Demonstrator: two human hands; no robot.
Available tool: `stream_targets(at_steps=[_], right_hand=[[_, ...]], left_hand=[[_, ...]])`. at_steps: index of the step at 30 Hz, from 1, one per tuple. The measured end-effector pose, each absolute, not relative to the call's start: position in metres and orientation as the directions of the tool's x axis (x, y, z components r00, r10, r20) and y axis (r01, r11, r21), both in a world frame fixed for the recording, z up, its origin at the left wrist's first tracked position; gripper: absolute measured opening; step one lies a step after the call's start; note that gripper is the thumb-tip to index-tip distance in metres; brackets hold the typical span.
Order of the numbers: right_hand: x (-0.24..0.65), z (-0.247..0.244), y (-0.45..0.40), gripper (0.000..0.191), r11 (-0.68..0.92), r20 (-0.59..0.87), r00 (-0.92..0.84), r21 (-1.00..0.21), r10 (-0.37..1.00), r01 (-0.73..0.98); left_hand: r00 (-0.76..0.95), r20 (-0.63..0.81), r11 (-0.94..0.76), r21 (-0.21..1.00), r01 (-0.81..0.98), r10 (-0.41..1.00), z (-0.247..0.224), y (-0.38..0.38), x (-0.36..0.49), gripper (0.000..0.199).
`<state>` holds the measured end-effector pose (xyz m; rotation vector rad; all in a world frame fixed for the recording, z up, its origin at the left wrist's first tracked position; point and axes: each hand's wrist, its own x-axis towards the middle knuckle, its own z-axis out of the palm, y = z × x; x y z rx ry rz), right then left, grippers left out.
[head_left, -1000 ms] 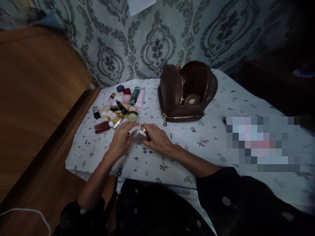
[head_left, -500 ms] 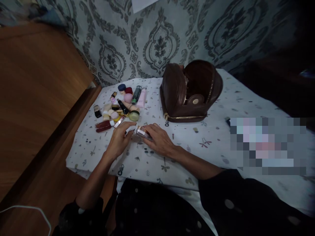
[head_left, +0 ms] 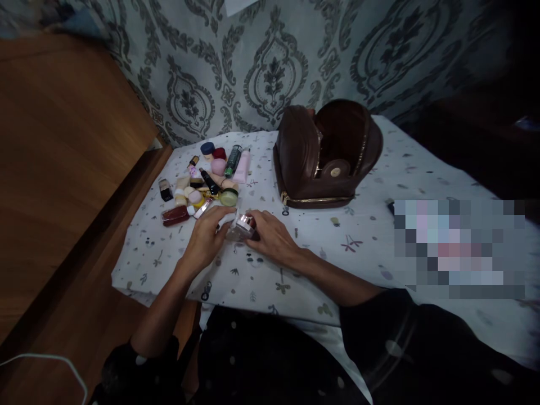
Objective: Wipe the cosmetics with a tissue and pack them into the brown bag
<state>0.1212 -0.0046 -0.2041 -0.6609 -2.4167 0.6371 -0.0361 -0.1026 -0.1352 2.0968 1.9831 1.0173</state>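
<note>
Spotted sleeves: My black top (head_left: 261, 354) fills the foreground, both forearms reaching from it over the cloth-covered table (head_left: 304, 287).
Two hands at work: I judge the step to be close two-handed handling, a jar on one side and a soft-looking white piece on the other.
Left hand: My left hand (head_left: 206, 233) pinches the white piece (head_left: 228, 218) between thumb and fingers; whether it is tissue, I cannot tell.
Right hand: My right hand (head_left: 274, 236) grasps the small jar (head_left: 244, 223), fingers curled about its side.
Jar, front and centre: It sits at my right fingertips, tilted, in the narrow space between both hands and just beside the white piece; whether the two touch is too blurred to tell.
Next move: In my judgement it calls for a firm right grip and a light left touch, since a smooth jar could slip.
Red bottle: Just beyond my left hand, a dark red bottle (head_left: 176, 215) lies on its side.
Crowded cosmetics: Behind it are a green-lidded jar (head_left: 228, 197), a pink tube (head_left: 242, 167) and, farther off, a blue-lidded jar (head_left: 207, 149).
Brown bag: Beyond my right hand and well apart from it, the bag (head_left: 295, 152) stands unzipped.
Backdrop: Patterned wall covering (head_left: 274, 73) rises behind the table.
</note>
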Motion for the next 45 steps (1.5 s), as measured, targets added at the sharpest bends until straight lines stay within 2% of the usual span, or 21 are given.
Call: stream_targets(at_steps=[4,11,16,22,26,29,36,45], right_hand=[[0.121,-0.207,-0.003,0.016,0.780,0.375,-0.737,-0.536,0.562,0.322],[0.124,-0.201,-0.004,0.011,0.821,0.439,-0.754,-0.523,0.488,0.227],[0.124,-0.200,-0.006,0.012,0.849,0.467,-0.769,-0.497,0.436,0.179],[0.124,-0.199,-0.006,0.013,0.838,0.443,-0.772,-0.505,0.457,0.207],[0.121,-0.203,-0.003,0.029,0.798,0.373,-0.759,-0.520,0.534,0.306],[0.120,-0.206,-0.001,0.025,0.801,0.340,-0.774,-0.497,0.535,0.334],[0.124,-0.202,-0.003,0.012,0.823,0.393,-0.789,-0.517,0.473,0.236],[0.128,-0.199,-0.007,0.029,0.817,0.459,-0.769,-0.560,0.446,0.140]], left_hand=[[-0.088,0.416,-0.150,0.506,0.849,0.905,-0.136,-0.102,-0.041,0.026],[-0.143,0.372,-0.095,0.552,0.828,0.917,-0.140,-0.109,-0.046,0.027],[-0.086,0.407,-0.160,0.533,0.831,0.909,-0.138,-0.112,-0.042,0.027],[-0.028,0.423,-0.193,0.470,0.861,0.906,-0.135,-0.111,-0.034,0.026],[-0.067,0.402,-0.162,0.510,0.845,0.913,-0.135,-0.109,-0.039,0.026],[-0.108,0.383,-0.128,0.541,0.831,0.917,-0.135,-0.108,-0.044,0.027],[-0.156,0.374,-0.084,0.550,0.831,0.914,-0.139,-0.113,-0.049,0.028],[-0.079,0.411,-0.152,0.499,0.853,0.908,-0.136,-0.117,-0.040,0.026]])
